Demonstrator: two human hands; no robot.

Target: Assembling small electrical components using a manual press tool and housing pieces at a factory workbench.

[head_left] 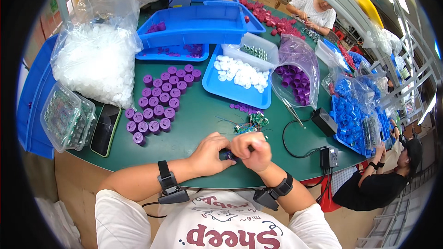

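Near the front edge of the green table, my left hand [210, 154] is closed around a small dark purple cylindrical part [226, 154]. My right hand [251, 149] is a curled fist right against it, gripping something dark that its fingers mostly hide. Just beyond my hands lies a heap of small green circuit boards with thin wires [251, 124]. Behind that heap are several small purple pieces [247, 108]. To the left, purple cylinders [158, 111] stand upright in slanting rows.
A blue tray [212, 87] holds white discs beside a bag of purple cups [295, 82]. Tweezers [293, 112], a black cable and a phone [106, 130] lie around. At left stand a big bag of white parts [94, 64] and a clear box [64, 117]. Other people work nearby.
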